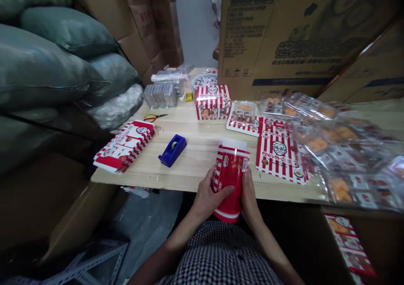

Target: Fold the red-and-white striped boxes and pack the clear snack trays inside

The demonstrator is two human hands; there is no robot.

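Observation:
Between my hands, at the table's front edge, is a red-and-white printed carton (229,182), partly folded with a pale flap raised at its far end. My left hand (208,196) grips its left side, thumb laid across the red face. Around the right side curl the fingers of my right hand (248,190), partly hidden by the carton. Flat striped printed cartons (279,152) lie just to the right. Farther back stands a finished-looking striped box (213,102) with a clear window. Beside it, a clear pack (244,112) rests on another flat carton.
A stack of striped cartons (126,146) sits at the left, near a blue tape dispenser (173,150) and scissors (154,116). Several clear plastic packs (342,150) are heaped on the right. Large cardboard boxes (299,36) stand behind; stuffed sacks (47,66) rise at left.

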